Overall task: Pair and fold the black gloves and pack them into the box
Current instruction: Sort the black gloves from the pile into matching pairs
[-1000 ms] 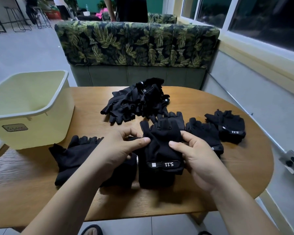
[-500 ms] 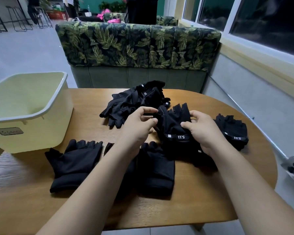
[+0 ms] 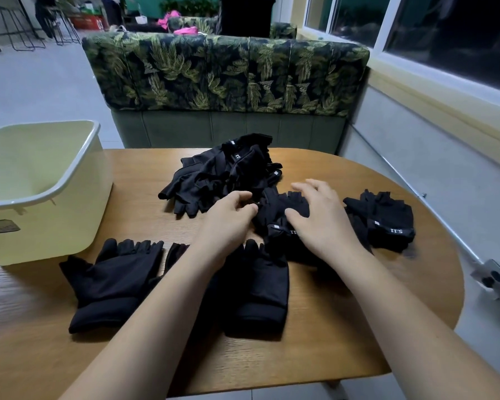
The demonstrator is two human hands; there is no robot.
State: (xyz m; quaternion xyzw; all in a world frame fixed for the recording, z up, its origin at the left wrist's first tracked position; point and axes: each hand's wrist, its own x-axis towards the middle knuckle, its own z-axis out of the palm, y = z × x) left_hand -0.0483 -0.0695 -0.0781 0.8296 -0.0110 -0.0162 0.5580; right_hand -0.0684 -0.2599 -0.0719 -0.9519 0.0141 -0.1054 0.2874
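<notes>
On the oval wooden table (image 3: 344, 327), the right hand (image 3: 324, 223) lies spread on a black fabric glove with white cuff lettering (image 3: 274, 209); the left hand (image 3: 228, 220), fingers curled, touches its edge. A pale yellow plastic box (image 3: 55, 226) stands at left, a heap of black gloves (image 3: 223, 174) behind.

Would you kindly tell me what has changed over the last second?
The left hand and right hand carried the labelled glove away from the person, setting it beside the right-side pair; the right hand has opened over it. The pile, flat gloves and box stayed put.

Box (image 3: 55, 226) mouth open — glove pile (image 3: 223, 174) crowds table (image 3: 315, 342) centre.
</notes>
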